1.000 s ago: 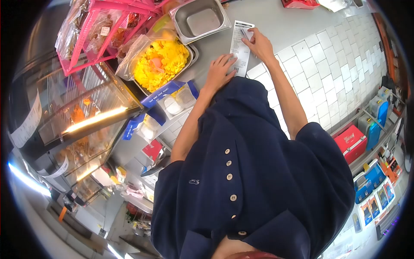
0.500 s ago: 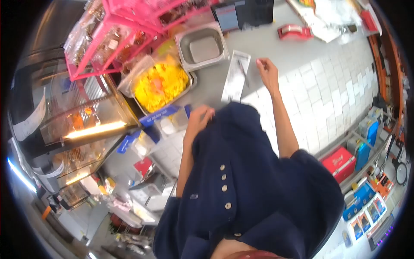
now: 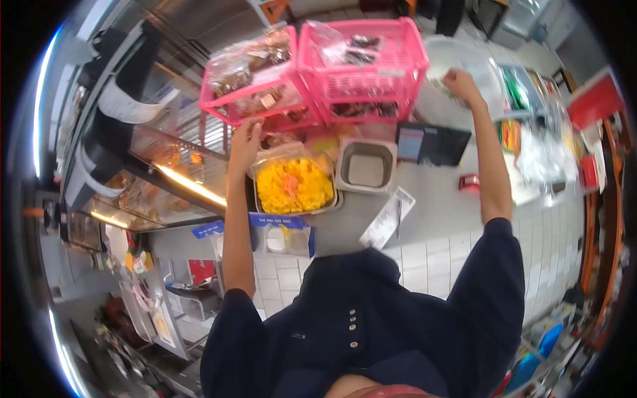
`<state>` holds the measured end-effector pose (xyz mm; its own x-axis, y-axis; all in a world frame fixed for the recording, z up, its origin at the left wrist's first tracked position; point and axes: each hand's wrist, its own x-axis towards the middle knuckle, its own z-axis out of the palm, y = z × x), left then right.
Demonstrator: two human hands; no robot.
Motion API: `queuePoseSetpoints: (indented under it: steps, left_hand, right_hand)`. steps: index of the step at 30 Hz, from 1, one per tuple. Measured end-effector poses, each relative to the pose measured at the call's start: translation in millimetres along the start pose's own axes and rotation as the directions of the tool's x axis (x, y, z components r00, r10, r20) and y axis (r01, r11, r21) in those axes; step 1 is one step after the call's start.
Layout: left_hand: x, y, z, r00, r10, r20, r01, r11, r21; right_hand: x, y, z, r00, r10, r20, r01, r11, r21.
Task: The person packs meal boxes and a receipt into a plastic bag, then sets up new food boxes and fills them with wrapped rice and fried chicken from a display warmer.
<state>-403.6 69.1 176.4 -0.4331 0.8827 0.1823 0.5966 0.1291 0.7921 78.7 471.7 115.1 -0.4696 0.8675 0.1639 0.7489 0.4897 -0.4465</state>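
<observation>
My left hand (image 3: 247, 142) is raised by the lower edge of the left pink basket (image 3: 265, 101), fingers loosely stretched out; whether they touch it I cannot tell. Just right of and below that hand lies a metal tray of yellow food (image 3: 292, 188) with an orange piece on top. My right hand (image 3: 462, 87) is stretched far forward over a large translucent round tub (image 3: 488, 76). Its fingers are curled together, and anything between them is hidden.
Another pink basket (image 3: 361, 73) holds packaged goods. A steel pan (image 3: 366, 166), dark screen (image 3: 434, 144), paper slip with pen (image 3: 387, 219) and red object (image 3: 470, 184) lie on the counter. Plastic bags (image 3: 544, 156) lie right; a lit glass display case (image 3: 186, 182) stands left.
Both hands have moved forward from near my body, the left toward the pink basket, the right over the tub. The view has turned and tilted up, bringing the tub into sight.
</observation>
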Motion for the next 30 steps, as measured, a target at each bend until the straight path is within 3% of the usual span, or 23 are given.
queuePoseSetpoints:
  steps: [1, 2, 3, 5, 6, 7, 8, 11, 13, 15, 16, 17, 18, 19, 21, 22, 23, 24, 25, 26, 27, 29, 30]
  left_hand:
    - [21.5, -35.0, 4.1, 0.997, 0.068, -0.047, -0.064, 0.995, 0.076]
    - [36.0, -43.3, 8.1, 0.986, 0.136, -0.099, -0.111, 0.968, 0.226]
    - [54.5, -80.5, 14.5, 0.982, 0.164, -0.097, -0.111, 0.906, 0.408]
    - [72.0, -75.6, 26.0, 0.982, 0.150, -0.118, -0.126, 0.974, 0.190]
    - [87.7, -93.4, 37.4, 0.982, 0.085, -0.170, -0.080, 0.996, 0.035]
    - [103.4, -111.4, 48.9, 0.975, 0.019, -0.222, -0.049, 0.990, -0.131]
    - [119.0, -128.8, 60.2, 0.961, -0.047, -0.272, -0.035, 0.956, -0.290]
    - [159.8, -190.4, 70.5, 0.992, 0.037, -0.119, 0.009, 0.933, 0.361]
    - [158.0, -198.6, 67.0, 0.999, 0.013, -0.050, 0.017, 0.829, 0.559]
    - [167.0, -193.7, 62.9, 0.983, 0.009, -0.185, 0.122, 0.717, 0.687]
    - [179.2, -226.7, 66.9, 0.942, 0.010, -0.336, 0.106, 0.940, 0.325]
    - [191.4, -260.0, 71.0, 0.877, 0.010, -0.480, -0.048, 0.997, -0.066]
    - [176.5, -214.3, 55.7, 0.941, 0.051, -0.333, 0.062, 0.945, 0.321]
    - [168.5, -185.8, 46.3, 0.985, 0.027, -0.173, 0.097, 0.737, 0.669]
    - [196.7, -251.3, 70.7, 0.877, 0.119, -0.465, -0.035, 0.982, 0.186]
    - [192.4, -228.9, 69.4, 0.877, -0.101, -0.470, -0.085, 0.930, -0.357]
    - [186.3, -203.6, 67.1, 0.886, -0.290, -0.361, -0.126, 0.599, -0.791]
    - [183.3, -193.5, 67.7, 0.900, -0.339, -0.274, -0.145, 0.360, -0.922]
    - [180.5, -184.5, 68.5, 0.904, -0.385, -0.183, -0.159, 0.094, -0.983]
    - [177.7, -177.2, 70.8, 0.860, -0.366, -0.356, -0.009, 0.686, -0.728]
    - [170.8, -174.5, 79.3, 0.838, -0.254, -0.483, 0.196, 0.966, -0.168]
    - [144.4, -94.4, 72.9, 0.815, -0.311, -0.488, 0.121, 0.916, -0.382]
    - [133.9, -60.9, 68.3, 0.785, -0.480, -0.391, 0.101, 0.723, -0.683]
  right_hand:
    - [29.4, 27.4, 19.4, 0.985, -0.033, 0.169, 0.061, 0.984, -0.168]
    - [48.9, 58.3, 35.6, 0.914, -0.035, 0.404, 0.065, 0.996, -0.060]
    - [63.2, 90.9, 55.6, 0.836, -0.132, 0.533, 0.251, 0.955, -0.157]
    - [88.0, 148.3, 102.6, 0.666, -0.142, 0.732, 0.488, 0.826, -0.283]
    - [82.6, 141.3, 106.4, 0.693, 0.162, 0.703, 0.020, 0.970, -0.243]
    - [76.8, 133.7, 110.1, 0.654, 0.451, 0.607, -0.455, 0.876, -0.161]
    - [74.3, 135.8, 116.5, 0.629, 0.489, 0.604, -0.482, 0.855, -0.190]
    - [89.5, 137.3, 130.8, 0.630, 0.231, 0.742, -0.018, 0.959, -0.283]
    - [95.2, 134.7, 137.4, 0.634, 0.117, 0.764, 0.169, 0.944, -0.285]
    - [96.1, 129.4, 138.7, 0.655, 0.029, 0.755, 0.292, 0.912, -0.288]
    - [94.8, 124.4, 134.7, 0.672, -0.007, 0.740, 0.338, 0.893, -0.299]
    - [91.9, 119.1, 130.4, 0.686, -0.034, 0.727, 0.376, 0.872, -0.315]
    - [89.6, 119.0, 127.0, 0.699, -0.061, 0.713, 0.409, 0.851, -0.329]
    - [88.2, 120.3, 125.4, 0.706, -0.092, 0.702, 0.440, 0.834, -0.333]
    - [86.3, 131.1, 127.3, 0.689, -0.164, 0.706, 0.475, 0.838, -0.270]
    - [90.4, 155.3, 141.1, 0.645, -0.229, 0.729, 0.469, 0.872, -0.141]
    - [94.3, 179.6, 154.8, 0.597, -0.293, 0.747, 0.451, 0.893, -0.010]
    - [103.7, 192.9, 165.1, 0.500, -0.439, 0.746, 0.393, 0.883, 0.256]
    - [110.6, 182.9, 162.4, 0.500, -0.447, 0.742, 0.403, 0.878, 0.258]
    - [116.5, 172.9, 160.9, 0.516, -0.413, 0.750, 0.435, 0.881, 0.186]
    - [117.3, 160.3, 155.8, 0.530, -0.377, 0.760, 0.462, 0.879, 0.113]
    - [106.7, 138.4, 140.0, 0.561, -0.294, 0.774, 0.500, 0.865, -0.034]
    - [102.6, 128.9, 127.9, 0.581, -0.250, 0.774, 0.514, 0.851, -0.111]
